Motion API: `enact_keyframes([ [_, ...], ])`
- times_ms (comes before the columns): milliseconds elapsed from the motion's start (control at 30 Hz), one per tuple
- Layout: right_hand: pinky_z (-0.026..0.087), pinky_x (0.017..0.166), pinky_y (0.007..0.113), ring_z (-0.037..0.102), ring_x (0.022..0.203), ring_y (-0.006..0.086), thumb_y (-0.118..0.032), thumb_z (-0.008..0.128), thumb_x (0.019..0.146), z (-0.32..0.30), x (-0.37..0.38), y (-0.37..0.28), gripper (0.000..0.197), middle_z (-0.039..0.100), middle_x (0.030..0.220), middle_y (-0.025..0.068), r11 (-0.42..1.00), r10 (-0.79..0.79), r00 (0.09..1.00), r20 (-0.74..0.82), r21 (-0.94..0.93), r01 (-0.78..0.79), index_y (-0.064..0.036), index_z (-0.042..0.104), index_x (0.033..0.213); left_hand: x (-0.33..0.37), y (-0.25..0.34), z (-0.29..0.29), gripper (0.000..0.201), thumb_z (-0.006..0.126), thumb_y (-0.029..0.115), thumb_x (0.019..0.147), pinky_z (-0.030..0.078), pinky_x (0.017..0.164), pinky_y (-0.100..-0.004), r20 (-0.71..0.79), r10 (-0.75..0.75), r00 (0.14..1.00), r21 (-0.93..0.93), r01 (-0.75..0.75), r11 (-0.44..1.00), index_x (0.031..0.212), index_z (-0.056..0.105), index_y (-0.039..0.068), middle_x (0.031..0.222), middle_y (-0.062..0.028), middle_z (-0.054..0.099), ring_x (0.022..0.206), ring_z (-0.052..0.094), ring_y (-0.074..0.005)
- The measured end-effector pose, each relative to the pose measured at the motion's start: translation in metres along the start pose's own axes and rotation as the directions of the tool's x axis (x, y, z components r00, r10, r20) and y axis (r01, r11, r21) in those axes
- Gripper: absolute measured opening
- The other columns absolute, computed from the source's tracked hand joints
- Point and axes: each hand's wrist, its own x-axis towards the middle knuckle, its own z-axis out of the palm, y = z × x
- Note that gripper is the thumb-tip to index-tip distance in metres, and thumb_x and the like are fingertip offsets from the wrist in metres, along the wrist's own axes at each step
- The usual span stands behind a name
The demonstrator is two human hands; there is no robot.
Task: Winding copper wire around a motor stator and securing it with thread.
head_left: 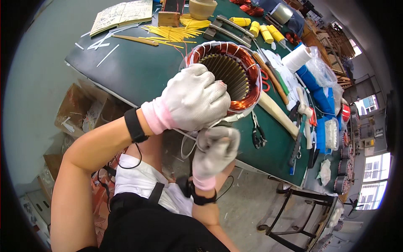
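Note:
A round motor stator [257, 69] lies on the green table, its copper windings bound with white cord and its slotted core facing up. My left hand [197, 98], in a white knit glove with a pink cuff, rests over the stator's near left rim. Its fingers are curled closed; what they hold is hidden. Just below the near rim is my right hand [216, 149], gloved alike and blurred, its fingers closed. White cord [183, 150] hangs in a loop beside it and seems to run into its fingers.
Pliers [257, 133], a wooden mallet handle [279, 115] and red-handled scissors [264, 80] lie right of the stator. Yellow strips [170, 33], an open notebook [126, 16] and a white cord spool [296, 59] are farther off. A cardboard box [75, 107] stands below the table's left edge.

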Motion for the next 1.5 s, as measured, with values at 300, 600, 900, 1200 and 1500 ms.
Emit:
enact_keyframes([
  [300, 0.032, 0.049, 0.019, 0.041, 0.056, 0.0037, -0.028, 0.046, 0.099, -0.019, 0.023, -0.026, 0.027, 0.051, 0.069, -0.0011, 0.987, 0.158, 0.961, 0.225, -0.063, -0.148, -0.0037, 0.056, 0.095, 0.020, 0.005, -0.015, 0.021, 0.064, 0.015, 0.078, 0.039, 0.084, -0.0391, 0.299, -0.252, 0.920, -0.247, 0.330, 0.911, 0.096, 0.061, 0.005, 0.082, -0.0103, 0.058, 0.081, 0.052, -0.0297],
  [600, 0.045, 0.063, 0.048, 0.059, 0.069, 0.0348, -0.024, 0.061, 0.083, -0.308, -0.192, -0.114, 0.017, 0.063, 0.076, 0.0179, -0.251, 0.461, 0.887, -0.024, -0.962, 0.105, -0.0069, 0.065, 0.082, 0.016, -0.006, -0.025, 0.025, 0.066, 0.011, 0.076, 0.037, 0.086, -0.0374, 0.334, -0.221, 0.916, -0.244, 0.311, 0.919, 0.100, 0.062, 0.005, 0.081, -0.0091, 0.055, 0.085, 0.050, -0.0268],
  [900, 0.036, 0.103, 0.044, 0.055, 0.107, 0.0353, -0.005, 0.045, 0.086, -0.117, -0.030, -0.079, 0.035, 0.060, 0.116, 0.0187, 0.571, 0.095, 0.958, 0.272, -0.803, 0.171, -0.0025, 0.061, 0.117, 0.025, -0.031, -0.035, 0.027, 0.068, 0.016, 0.073, 0.040, 0.090, -0.0414, 0.423, -0.022, 0.906, -0.269, 0.148, 0.952, 0.097, 0.064, 0.004, 0.095, -0.0095, 0.063, 0.099, 0.053, -0.0295],
  [1200, 0.046, 0.080, 0.042, 0.060, 0.089, 0.0312, 0.005, 0.059, 0.074, -0.012, 0.039, -0.022, 0.047, 0.063, 0.103, 0.0137, 0.462, -0.415, 0.883, 0.220, -0.785, 0.413, -0.0061, 0.057, 0.120, 0.040, -0.034, -0.029, 0.035, 0.065, 0.020, 0.073, 0.045, 0.088, -0.0450, 0.680, -0.032, 0.733, -0.284, 0.303, 0.910, 0.105, 0.064, 0.006, 0.097, -0.0177, 0.064, 0.097, 0.056, -0.0369],
  [1500, 0.043, 0.080, 0.041, 0.056, 0.085, 0.0337, -0.009, 0.041, 0.092, 0.018, 0.104, -0.056, 0.024, 0.058, 0.091, 0.0182, 0.716, -0.553, 0.811, 0.190, -0.389, 0.580, 0.0038, 0.055, 0.106, 0.024, -0.013, -0.030, 0.066, 0.073, 0.032, 0.068, 0.018, 0.111, -0.0547, 0.138, -0.211, 0.968, -0.023, 0.216, 0.976, 0.123, 0.051, 0.005, 0.122, -0.0187, 0.057, 0.119, 0.050, -0.0353],
])
